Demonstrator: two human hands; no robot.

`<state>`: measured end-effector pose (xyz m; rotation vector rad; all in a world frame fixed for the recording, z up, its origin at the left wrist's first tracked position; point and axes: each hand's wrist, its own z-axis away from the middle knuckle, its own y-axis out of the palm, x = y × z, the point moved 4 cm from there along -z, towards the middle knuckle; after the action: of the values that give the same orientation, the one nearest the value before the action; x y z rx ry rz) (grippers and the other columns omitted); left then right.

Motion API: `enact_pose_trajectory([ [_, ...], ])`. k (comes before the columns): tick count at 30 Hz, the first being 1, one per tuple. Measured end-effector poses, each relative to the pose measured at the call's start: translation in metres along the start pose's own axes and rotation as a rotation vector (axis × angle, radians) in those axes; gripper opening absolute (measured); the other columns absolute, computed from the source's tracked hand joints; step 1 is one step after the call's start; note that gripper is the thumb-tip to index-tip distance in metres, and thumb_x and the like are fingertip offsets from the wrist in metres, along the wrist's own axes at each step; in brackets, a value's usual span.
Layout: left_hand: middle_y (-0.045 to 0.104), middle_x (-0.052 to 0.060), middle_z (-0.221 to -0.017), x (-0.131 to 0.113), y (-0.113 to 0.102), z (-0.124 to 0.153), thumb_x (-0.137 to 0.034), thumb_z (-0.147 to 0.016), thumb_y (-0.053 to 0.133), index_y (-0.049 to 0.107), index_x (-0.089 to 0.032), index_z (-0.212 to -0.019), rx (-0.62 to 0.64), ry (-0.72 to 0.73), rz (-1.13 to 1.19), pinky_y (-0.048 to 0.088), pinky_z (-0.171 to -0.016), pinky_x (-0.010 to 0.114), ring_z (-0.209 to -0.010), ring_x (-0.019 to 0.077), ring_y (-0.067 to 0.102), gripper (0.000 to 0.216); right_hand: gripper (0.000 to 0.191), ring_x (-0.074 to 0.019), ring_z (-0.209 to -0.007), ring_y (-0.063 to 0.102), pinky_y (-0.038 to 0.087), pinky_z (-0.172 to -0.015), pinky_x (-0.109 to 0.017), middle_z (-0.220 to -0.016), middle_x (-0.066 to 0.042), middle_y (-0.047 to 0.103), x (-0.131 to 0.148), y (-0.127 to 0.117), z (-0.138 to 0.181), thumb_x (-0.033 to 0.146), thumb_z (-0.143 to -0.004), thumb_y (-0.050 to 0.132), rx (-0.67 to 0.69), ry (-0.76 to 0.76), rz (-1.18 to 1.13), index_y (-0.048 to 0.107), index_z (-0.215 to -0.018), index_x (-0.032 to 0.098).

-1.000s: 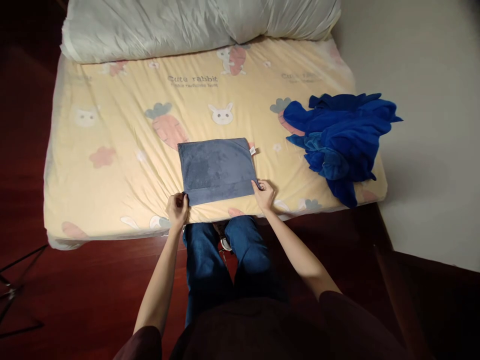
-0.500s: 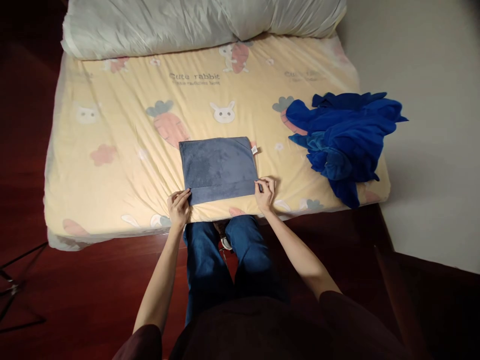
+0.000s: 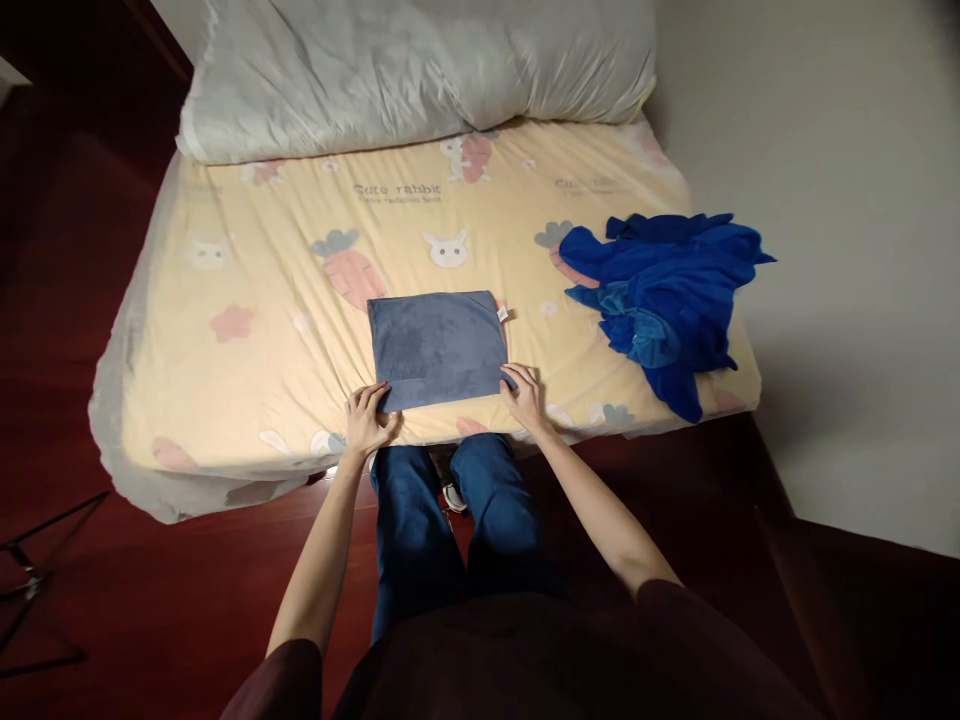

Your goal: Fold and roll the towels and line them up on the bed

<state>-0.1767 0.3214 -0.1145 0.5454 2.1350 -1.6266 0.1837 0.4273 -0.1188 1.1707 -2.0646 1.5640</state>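
While the left hand (image 3: 366,422), fingers parted, touches the grey-blue cloth (image 3: 439,345) at its near left corner, the right hand (image 3: 523,400) pinches its near right corner.

Reads "Cute rabbit" in grey print (image 3: 397,189) on the sheet (image 3: 262,240), above a carrot (image 3: 352,276) and a rabbit face (image 3: 448,250), with a smaller line just beneath, too blurred to make out. Repeats more faintly farther right on the same sheet, legible as "Cute" at the start and washed out after that, again over a tiny unreadable line, and shows at the left only as a pale trace of lettering. Bears a white tag (image 3: 503,314) at the right edge of the cloth (image 3: 442,345), too small to read.
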Motion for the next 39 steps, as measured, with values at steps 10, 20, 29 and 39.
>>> enact_pose_trajectory([
  [10, 0.073, 0.008, -0.127, 0.010, 0.002, -0.002, -0.024, -0.089, 0.057, 0.067, -0.023, -0.130, -0.073, -0.066, 0.112, 0.041, -0.111, 0.049, -0.122, 0.0314, 0.056, 0.042, 0.063, -0.0296, -0.134, 0.057, 0.045, -0.118, -0.052, -0.145, -0.009, 0.064, -0.005, 0.001, 0.008, 0.013, -0.084, 0.057, 0.111, -0.041, 0.073, 0.060, -0.147, 0.022],
  [20, 0.075, 0.007, -0.122, 0.013, 0.002, -0.004, -0.016, -0.090, 0.051, 0.071, -0.022, -0.120, -0.136, -0.058, 0.224, 0.044, -0.110, 0.047, -0.118, 0.0284, 0.058, 0.037, 0.056, -0.0229, -0.132, 0.060, 0.051, -0.115, -0.047, -0.137, -0.006, 0.070, -0.010, -0.002, 0.006, 0.001, -0.082, 0.043, 0.017, 0.018, -0.101, 0.071, -0.124, 0.024],
  [29, 0.067, 0.011, -0.101, 0.026, 0.007, -0.001, -0.034, -0.099, 0.053, 0.072, -0.022, -0.108, -0.179, -0.218, 0.296, 0.051, -0.095, 0.042, -0.107, 0.0280, 0.058, 0.024, 0.024, -0.0273, -0.107, 0.065, 0.057, -0.095, -0.043, -0.107, -0.011, 0.071, -0.033, 0.003, 0.016, 0.020, -0.095, 0.051, -0.093, 0.141, -0.065, 0.069, -0.110, 0.023],
  [39, 0.053, 0.005, -0.089, 0.030, 0.010, 0.004, -0.046, -0.102, 0.050, 0.067, -0.020, -0.104, -0.220, -0.341, 0.245, 0.050, -0.079, 0.035, -0.081, 0.0202, 0.056, 0.031, 0.029, -0.0250, -0.091, 0.062, 0.055, -0.086, -0.039, -0.090, -0.009, 0.066, -0.035, 0.007, 0.020, 0.046, -0.104, 0.049, -0.124, 0.205, -0.016, 0.063, -0.090, 0.024],
])
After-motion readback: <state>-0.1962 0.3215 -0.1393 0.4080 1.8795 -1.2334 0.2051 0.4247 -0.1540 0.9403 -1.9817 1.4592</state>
